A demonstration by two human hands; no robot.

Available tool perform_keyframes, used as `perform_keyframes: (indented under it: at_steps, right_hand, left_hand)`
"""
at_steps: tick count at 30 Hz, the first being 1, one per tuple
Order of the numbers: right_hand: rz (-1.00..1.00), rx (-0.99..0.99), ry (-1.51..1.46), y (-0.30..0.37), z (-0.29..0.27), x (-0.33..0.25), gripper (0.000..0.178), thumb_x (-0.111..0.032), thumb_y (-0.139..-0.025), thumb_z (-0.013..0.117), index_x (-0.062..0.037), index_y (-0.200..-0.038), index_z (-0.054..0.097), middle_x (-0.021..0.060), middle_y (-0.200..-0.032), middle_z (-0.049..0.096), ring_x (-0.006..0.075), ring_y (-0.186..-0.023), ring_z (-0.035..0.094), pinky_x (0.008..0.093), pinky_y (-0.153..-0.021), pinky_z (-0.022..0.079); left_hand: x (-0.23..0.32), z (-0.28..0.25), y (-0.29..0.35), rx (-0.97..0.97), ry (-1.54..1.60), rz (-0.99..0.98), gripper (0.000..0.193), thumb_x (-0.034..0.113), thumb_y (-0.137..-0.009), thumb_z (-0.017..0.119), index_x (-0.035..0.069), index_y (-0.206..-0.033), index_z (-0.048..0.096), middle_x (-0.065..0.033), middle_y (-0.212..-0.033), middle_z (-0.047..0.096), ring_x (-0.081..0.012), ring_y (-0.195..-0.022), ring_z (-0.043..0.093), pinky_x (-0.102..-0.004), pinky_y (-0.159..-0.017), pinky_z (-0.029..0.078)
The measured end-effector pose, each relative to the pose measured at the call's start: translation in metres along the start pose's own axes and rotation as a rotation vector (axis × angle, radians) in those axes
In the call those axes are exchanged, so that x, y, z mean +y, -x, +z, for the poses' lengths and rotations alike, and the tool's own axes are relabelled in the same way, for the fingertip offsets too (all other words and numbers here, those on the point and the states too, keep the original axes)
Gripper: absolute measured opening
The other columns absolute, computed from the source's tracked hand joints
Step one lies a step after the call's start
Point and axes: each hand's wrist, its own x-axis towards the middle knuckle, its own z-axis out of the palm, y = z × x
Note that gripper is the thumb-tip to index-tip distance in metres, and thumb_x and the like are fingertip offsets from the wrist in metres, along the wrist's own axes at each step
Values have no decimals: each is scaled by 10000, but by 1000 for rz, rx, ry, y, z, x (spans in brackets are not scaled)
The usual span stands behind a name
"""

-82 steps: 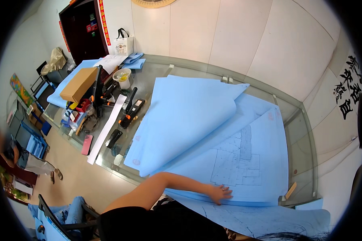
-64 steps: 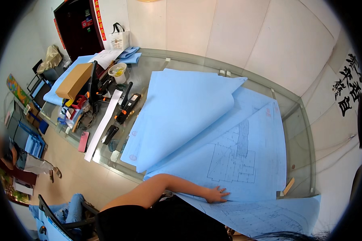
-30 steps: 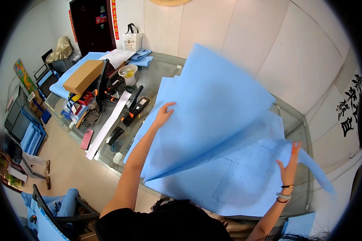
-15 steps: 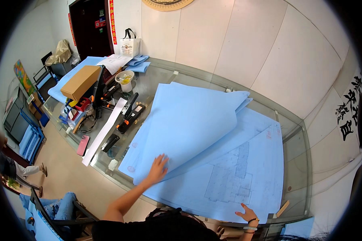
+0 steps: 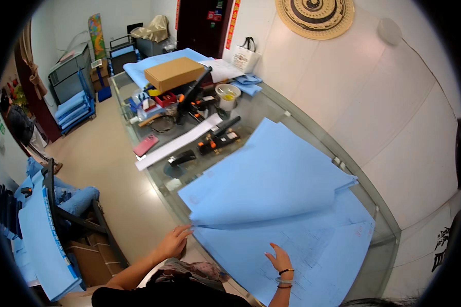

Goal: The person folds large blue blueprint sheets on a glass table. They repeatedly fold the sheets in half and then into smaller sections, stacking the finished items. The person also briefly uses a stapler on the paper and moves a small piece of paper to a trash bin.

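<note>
Head view: the left hand (image 5: 175,241) is at the near corner of the folded-over blue paper (image 5: 271,179), fingertips by its edge; whether they pinch it, I cannot tell. To that hand's right, the right hand (image 5: 280,260), thumb spread away from the fingers, is over the blue drawing (image 5: 317,261), 3 bracelets (image 5: 285,279) at its wrist. Beyond the left hand, a small black stapler (image 5: 182,157) and pink phone (image 5: 146,146) lie on the glass table (image 5: 256,108).
</note>
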Motion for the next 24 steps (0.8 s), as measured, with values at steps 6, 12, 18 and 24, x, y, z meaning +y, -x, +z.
perform_keyframes:
  at_steps: [6,12,18,24]
  right_hand:
    - [-288,14,-196,-83,64,-189,470,-305,-897,617,-25,-1266,536,175,-1255,576,342,-1148,542,399,-958,443]
    - [-477,-207,-134,-149,174,-281,476,-338,-927,570,-39,-1292,511,174,-1267,563,346,-1146,533,403,-961,432]
    - [-475,-208,-137,-217,175,-350,452,-323,-917,575,-59,-1281,525,173,-1204,594,350,-1097,555,408,-941,440]
    - [-347,24,-205,-286,148,-375,371,-247,-865,632,-40,-1172,607,171,-1127,633,337,-998,604,392,-869,482]
  left_hand:
    - [-86,-47,77,20,59,-181,336,41,-835,587,89,-1168,589,-140,-1254,571,-362,-1061,579,-429,-897,490]
    - [-172,-127,105,-51,-54,-144,284,69,-874,558,106,-1152,600,-125,-1240,579,-368,-1048,587,-444,-896,490]
    - [-231,-195,101,117,-38,-269,328,-7,-842,556,101,-1148,601,-131,-1238,580,-367,-1038,587,-441,-883,486]
    - [-279,-222,68,17,-6,-349,375,-8,-845,580,88,-1207,583,-154,-1290,543,-365,-1155,533,-445,-966,435]
